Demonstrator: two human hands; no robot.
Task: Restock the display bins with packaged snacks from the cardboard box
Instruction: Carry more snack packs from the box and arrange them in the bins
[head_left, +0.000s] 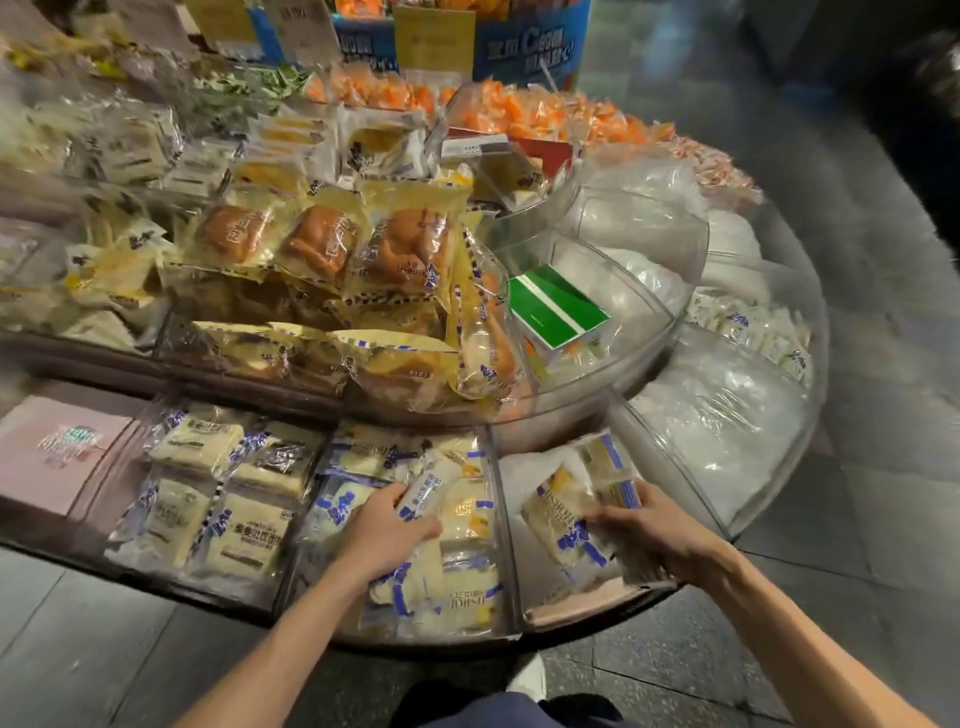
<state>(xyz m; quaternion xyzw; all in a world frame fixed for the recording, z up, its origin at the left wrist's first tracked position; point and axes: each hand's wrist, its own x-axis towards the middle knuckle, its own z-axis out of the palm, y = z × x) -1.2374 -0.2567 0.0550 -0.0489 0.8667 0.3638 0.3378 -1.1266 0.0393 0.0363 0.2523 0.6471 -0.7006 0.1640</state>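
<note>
Acrylic, clear and curved, forms the walls of the round two-tier display stand (696, 244) that I am looking down on from the head camera. Its lower ring is split into wedge-shaped compartments. In the middle bin (505, 545), which is heaped with white and blue wrappers, the left hand (387, 535) has its fingers curled round a slim packet (431, 491) held just above the pile. In the right bin (571, 608), whose pinkish base shows at the front edge, the right hand (660, 525) pinches a bunch of flat packets (561, 514) between thumb and bent fingers; I cannot tell how many. To the left lie cream sandwich packets (228, 499), and beyond them a pink card (57, 452). The upper tier carries brown bread packets (322, 244) stacked against its rim, with a green box (558, 306) tilted in the next compartment. Orange packets (545, 114) fill the far side below a blue sign (530, 47). Translucent white bags (727, 415) occupy the right-hand arc. The stand rests on a floor (893, 519) of dark grey tiles, dimly lit and blurred towards the corners.
</note>
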